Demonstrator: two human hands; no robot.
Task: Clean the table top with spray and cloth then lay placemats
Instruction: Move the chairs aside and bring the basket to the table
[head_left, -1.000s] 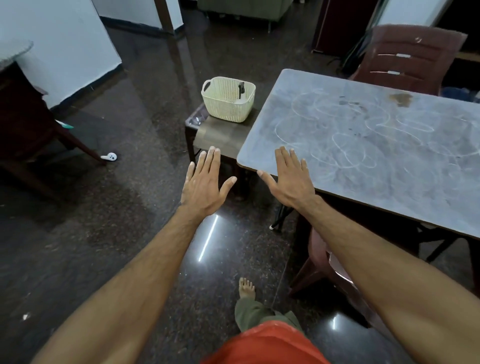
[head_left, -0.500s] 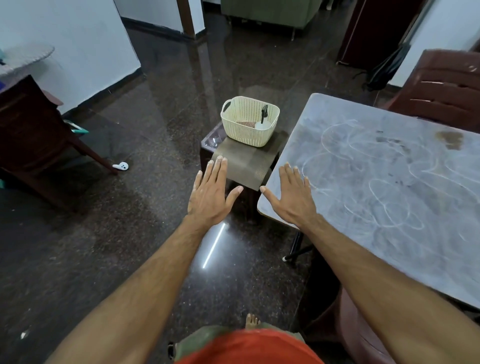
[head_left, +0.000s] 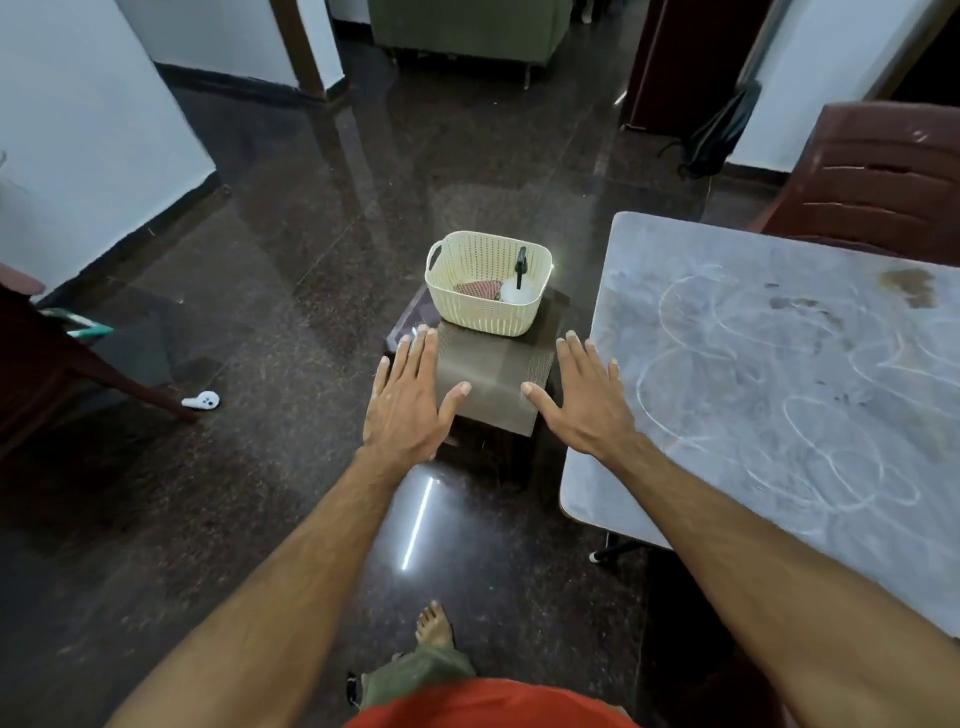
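Dark polished floor (head_left: 249, 322) spreads under us, with a grey table (head_left: 779, 415) on our right, its top streaked with chalky swirls and a brown stain. Ahead, a low stool (head_left: 410, 322) carries brown placemats (head_left: 493, 374) and a cream basket (head_left: 485, 312), which holds a checked cloth (head_left: 478, 288) and a spray bottle (head_left: 519, 288). Our left hand (head_left: 410, 400) and right hand (head_left: 589, 400) hover palm-down with straight, spread fingers, holding nothing, either side of the placemats. A brown chair (head_left: 872, 176) stands behind the table.

Table top (head_left: 779, 395) cut off at right edge; spray bottle (head_left: 518, 286) half hidden in basket (head_left: 485, 312)
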